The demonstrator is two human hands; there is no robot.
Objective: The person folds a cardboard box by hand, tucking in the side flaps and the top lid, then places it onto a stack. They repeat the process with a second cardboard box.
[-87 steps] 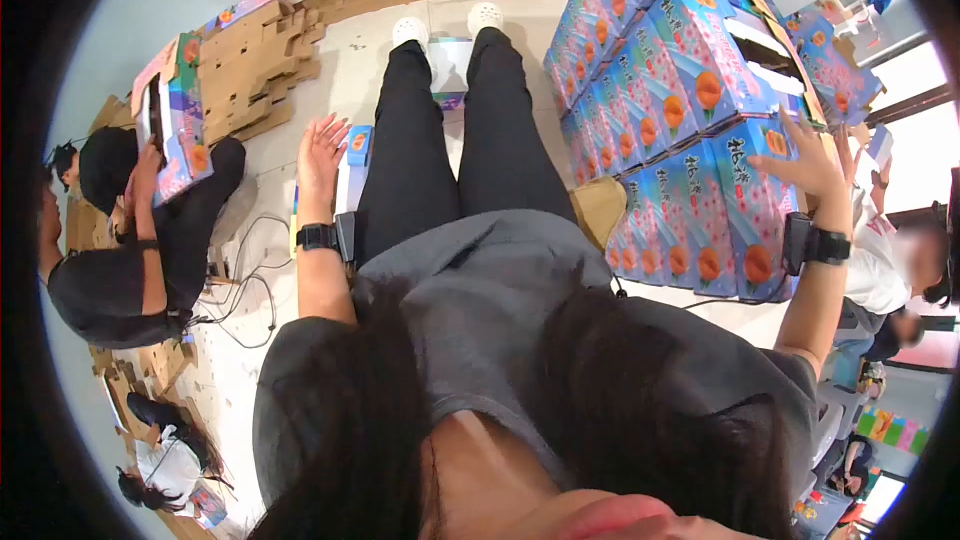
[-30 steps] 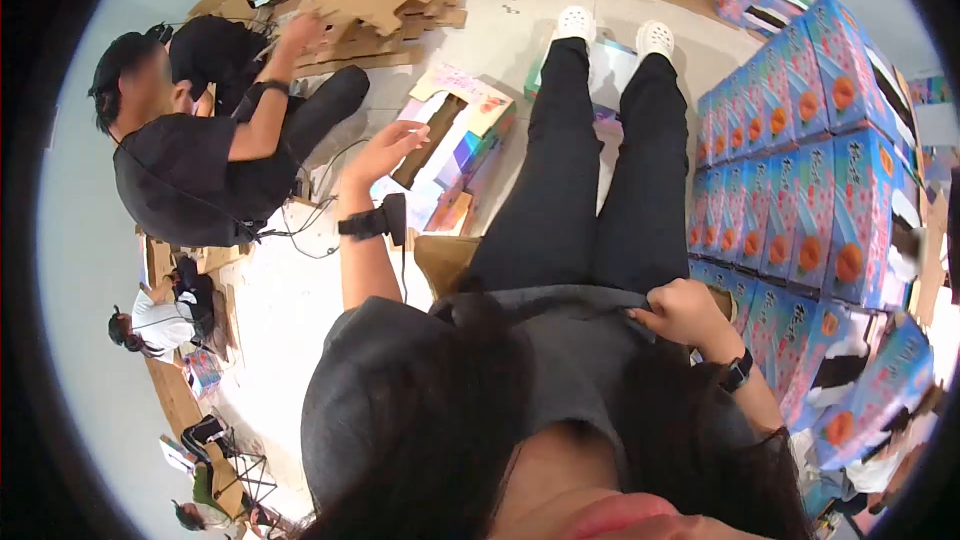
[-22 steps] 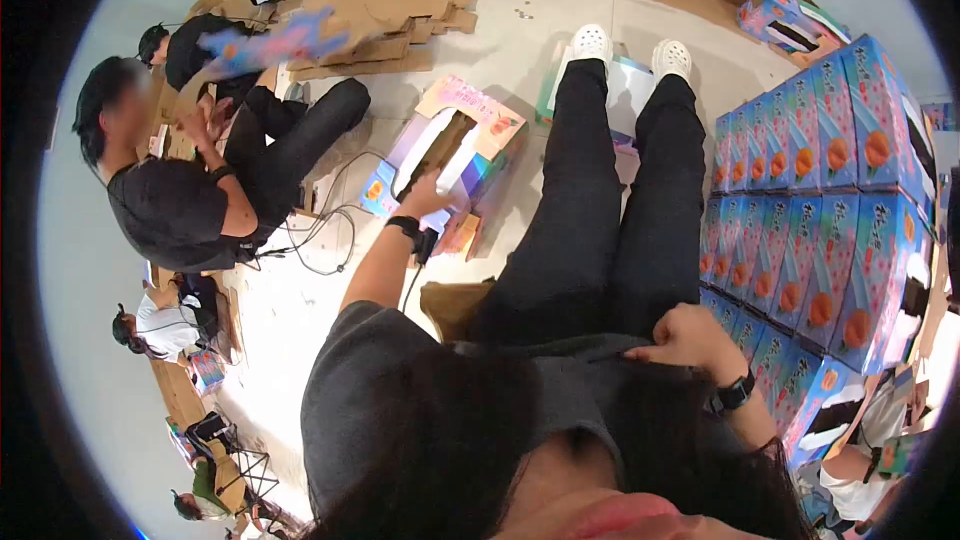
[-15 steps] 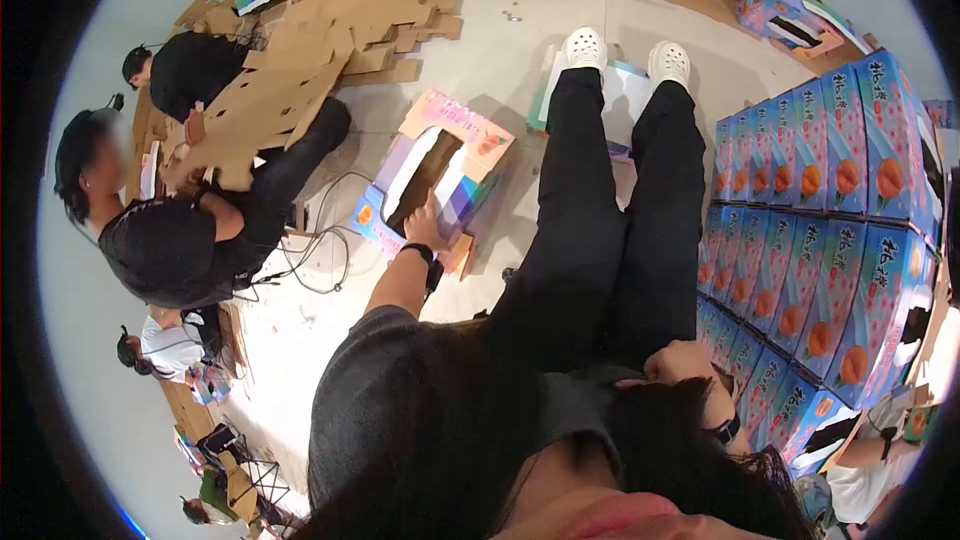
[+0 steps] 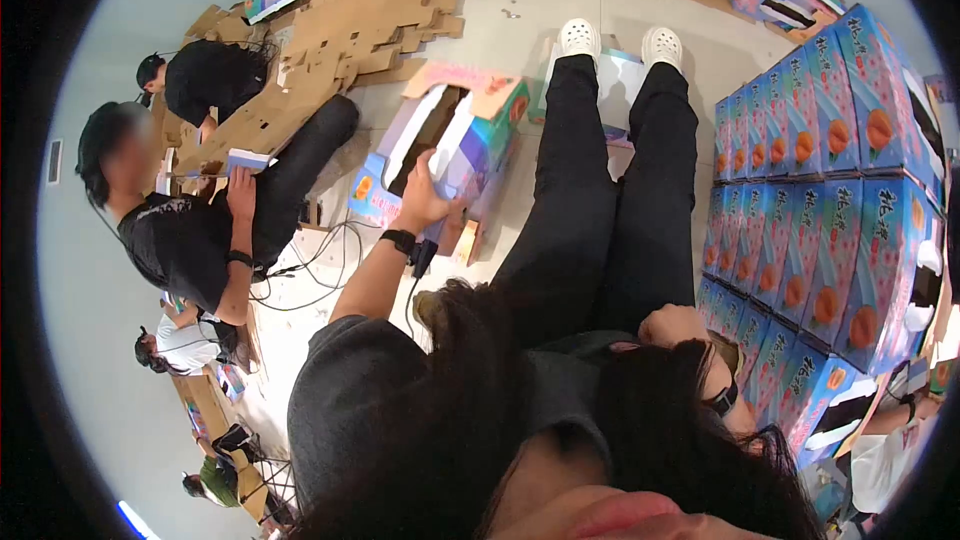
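Observation:
My left hand (image 5: 427, 198) grips a colourful printed carton (image 5: 487, 155) at the edge of its long top cut-out, fingers at the opening and thumb along the side. Orange fruit and pink lettering decorate this carton, which stands tilted on the floor to the left of my legs. A tan cardboard flap (image 5: 467, 242) sticks out at its near end. My right hand (image 5: 673, 326) is curled into a fist against my right thigh, with no object showing in it. Both wrists wear dark bands.
Stacked fruit cartons (image 5: 800, 210) rise close on my right. Flat cardboard sheets (image 5: 370, 15) cover the floor ahead on the left. A co-worker (image 5: 170, 240) sits to my left, near dark cables (image 5: 345, 260). Another carton (image 5: 622, 90) lies under my shoes.
The carton has tipped and shifted slightly as my left hand changed its hold at the opening. My right hand stays at my thigh. The co-worker's cardboard sheet has moved; a hand now rests on a small printed piece.

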